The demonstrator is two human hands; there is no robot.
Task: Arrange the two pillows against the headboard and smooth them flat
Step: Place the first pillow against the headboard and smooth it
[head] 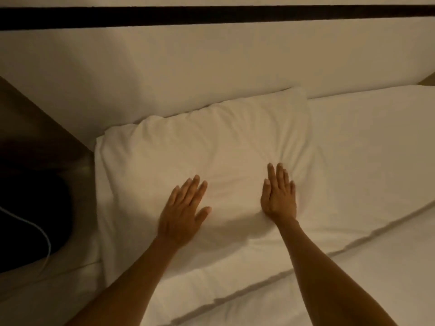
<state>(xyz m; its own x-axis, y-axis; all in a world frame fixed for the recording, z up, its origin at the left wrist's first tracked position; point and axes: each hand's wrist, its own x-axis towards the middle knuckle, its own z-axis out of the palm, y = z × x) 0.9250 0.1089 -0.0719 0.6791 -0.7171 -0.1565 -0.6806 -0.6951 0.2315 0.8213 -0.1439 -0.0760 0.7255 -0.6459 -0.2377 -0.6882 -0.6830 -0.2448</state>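
**Both palms flat on the pillow**

No writing shows anywhere. The left hand (182, 214) lies spread, fingers apart, palm down on the white pillow (200, 147). The right hand (279, 198) presses flat too, fingers together, creasing the cloth. The pillow sits against the pale headboard (188, 64), on the bed (376, 142).

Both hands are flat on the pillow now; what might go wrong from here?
1. The left hand and right hand both press near the front of the pillow, so stuffing may bunch toward the headboard.
2. Creases radiate from the right fingertips; pushing forward could deepen them.
3. The pillow overlaps another layer and could slide off-square.
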